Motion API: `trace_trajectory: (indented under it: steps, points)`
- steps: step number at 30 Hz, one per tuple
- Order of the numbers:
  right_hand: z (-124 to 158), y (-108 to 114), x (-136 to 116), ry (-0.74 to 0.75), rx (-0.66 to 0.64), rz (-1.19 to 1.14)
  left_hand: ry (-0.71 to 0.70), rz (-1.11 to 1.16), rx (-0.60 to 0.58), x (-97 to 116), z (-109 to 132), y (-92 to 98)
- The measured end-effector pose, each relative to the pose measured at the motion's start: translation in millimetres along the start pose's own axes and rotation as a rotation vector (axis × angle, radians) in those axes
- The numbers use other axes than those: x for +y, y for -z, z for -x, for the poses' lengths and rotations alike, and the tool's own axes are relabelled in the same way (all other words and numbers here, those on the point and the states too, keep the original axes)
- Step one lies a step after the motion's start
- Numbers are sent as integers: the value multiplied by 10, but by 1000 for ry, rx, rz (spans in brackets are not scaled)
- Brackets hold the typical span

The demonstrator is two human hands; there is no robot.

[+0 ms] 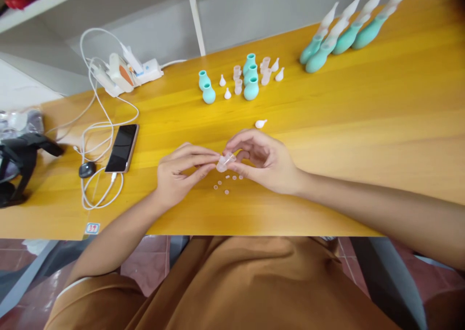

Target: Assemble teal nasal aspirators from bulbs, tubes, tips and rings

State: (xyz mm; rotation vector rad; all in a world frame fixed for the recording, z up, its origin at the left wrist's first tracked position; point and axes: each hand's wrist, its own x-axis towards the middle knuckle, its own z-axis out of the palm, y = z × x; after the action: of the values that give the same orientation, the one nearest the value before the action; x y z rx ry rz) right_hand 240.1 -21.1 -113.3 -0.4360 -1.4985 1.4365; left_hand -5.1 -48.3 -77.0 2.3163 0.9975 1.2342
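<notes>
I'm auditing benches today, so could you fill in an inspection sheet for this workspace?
Surface: yellow wooden table, with a numbered label near its front edge.
Work pieces: clear plastic piece in hand; small discs nearby; five loose teal bulbs; four nozzle-fitted bulbs at the right.
Clutter: phone and small black item, left.
Hands: left hand and right hand hold the clear piece between them.
Cables: white cables looped beside the phone; crowded power strip behind.
Surroundings: shelf, tiled floor.
</notes>
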Motion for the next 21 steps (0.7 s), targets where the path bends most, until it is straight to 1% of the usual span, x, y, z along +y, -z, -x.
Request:
trace_trajectory:
  steps: [2, 5, 12, 21]
  points:
    - [-3, -4, -2, 9, 11, 4, 11, -4, 8, 8, -2, 2]
    - [-3, -7, -1, 19, 16, 5, -13, 22, -8, 13, -6, 5]
    - [10, -6, 1, -8, 23, 24, -22, 30, -18, -3, -4, 4]
    - [1, -5, -11, 3, 14, 16, -20, 51, -36, 16, -2, 7]
